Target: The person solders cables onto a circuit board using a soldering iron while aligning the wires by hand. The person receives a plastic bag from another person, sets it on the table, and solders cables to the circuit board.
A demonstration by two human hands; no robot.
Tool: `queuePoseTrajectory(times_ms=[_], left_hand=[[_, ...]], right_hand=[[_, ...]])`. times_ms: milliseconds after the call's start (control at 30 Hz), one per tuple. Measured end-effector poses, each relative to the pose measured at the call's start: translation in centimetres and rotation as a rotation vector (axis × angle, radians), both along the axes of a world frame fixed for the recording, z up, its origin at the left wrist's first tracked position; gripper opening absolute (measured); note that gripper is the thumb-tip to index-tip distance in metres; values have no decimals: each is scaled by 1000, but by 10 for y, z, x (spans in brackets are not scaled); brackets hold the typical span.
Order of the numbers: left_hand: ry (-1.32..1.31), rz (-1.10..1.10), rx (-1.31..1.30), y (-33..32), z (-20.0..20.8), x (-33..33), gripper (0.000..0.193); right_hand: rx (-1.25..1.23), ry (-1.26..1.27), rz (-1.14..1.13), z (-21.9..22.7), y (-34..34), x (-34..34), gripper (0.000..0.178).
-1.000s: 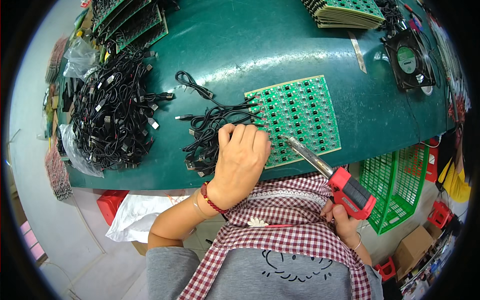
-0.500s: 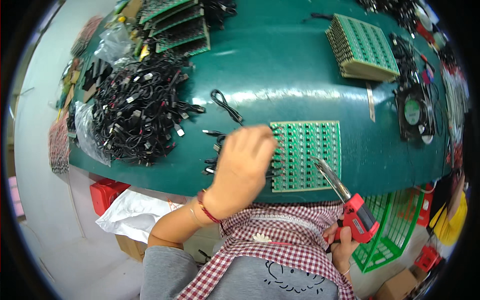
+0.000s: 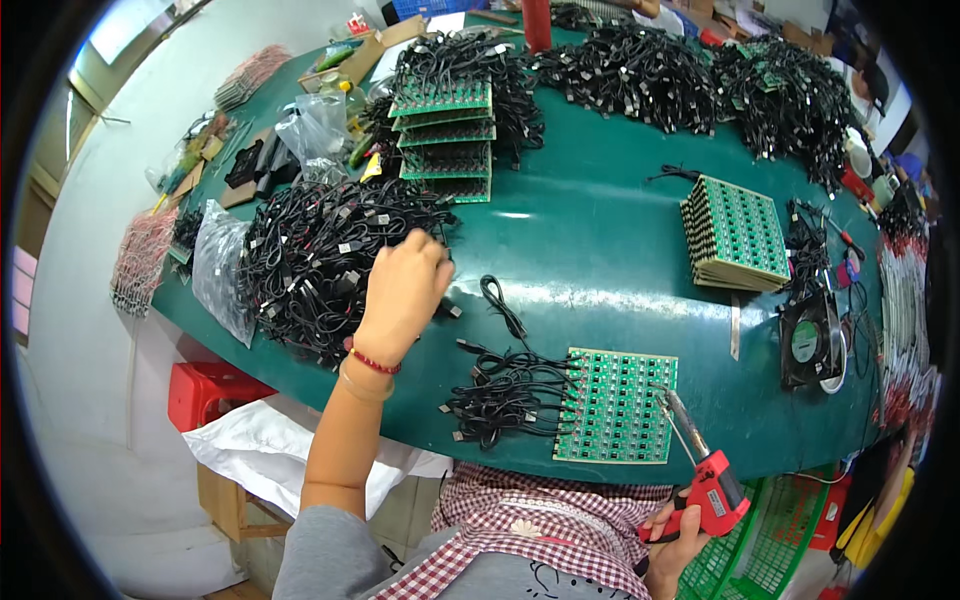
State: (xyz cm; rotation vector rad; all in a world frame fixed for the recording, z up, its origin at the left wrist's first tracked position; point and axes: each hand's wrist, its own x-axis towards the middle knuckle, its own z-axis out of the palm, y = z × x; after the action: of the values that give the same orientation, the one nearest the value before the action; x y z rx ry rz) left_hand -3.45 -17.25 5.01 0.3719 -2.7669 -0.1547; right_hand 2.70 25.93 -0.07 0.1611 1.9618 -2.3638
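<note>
My left hand (image 3: 398, 295) is over the right edge of a big heap of black USB cables (image 3: 310, 265). Its fingers are bent and close together, and the fingertips are hidden. In my right hand (image 3: 675, 535) is a red and black soldering gun (image 3: 717, 495), held by its grip. The gun's metal tip points up-left over the right part of a green circuit board panel (image 3: 620, 410), which lies flat near the table's front edge. Several black cables (image 3: 510, 395) run from the panel's left edge and lie bunched beside it.
One loose black cable (image 3: 502, 305) lies between heap and panel. A stack of green panels (image 3: 737, 235) stands at right, near a black fan (image 3: 806, 340). Panels with cables (image 3: 445, 160) are piled at the back left. More cable heaps (image 3: 630, 80) line the far side.
My left hand has moved from the panel's left edge leftward to the cable heap. The view has tilted up, showing more of the far table. My right hand still holds the soldering gun.
</note>
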Motion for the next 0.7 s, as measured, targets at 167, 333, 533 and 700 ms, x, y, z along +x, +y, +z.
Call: queuePoseTrajectory(times_ms=[167, 333, 533, 700], left_hand=[[60, 289, -505, -48, -31, -56, 12], [-78, 261, -522, -38, -29, -67, 10], [381, 197, -256, -39, 4, -54, 12], [584, -92, 1311, -2, 44, -32, 49]], right_hand=[[-100, -1, -18, 17, -26, -19, 36], [-143, 78, -44, 23, -34, -26, 33], [-127, 76, -42, 29, -34, -41, 33], [-203, 56, -85, 39, -46, -54, 34]])
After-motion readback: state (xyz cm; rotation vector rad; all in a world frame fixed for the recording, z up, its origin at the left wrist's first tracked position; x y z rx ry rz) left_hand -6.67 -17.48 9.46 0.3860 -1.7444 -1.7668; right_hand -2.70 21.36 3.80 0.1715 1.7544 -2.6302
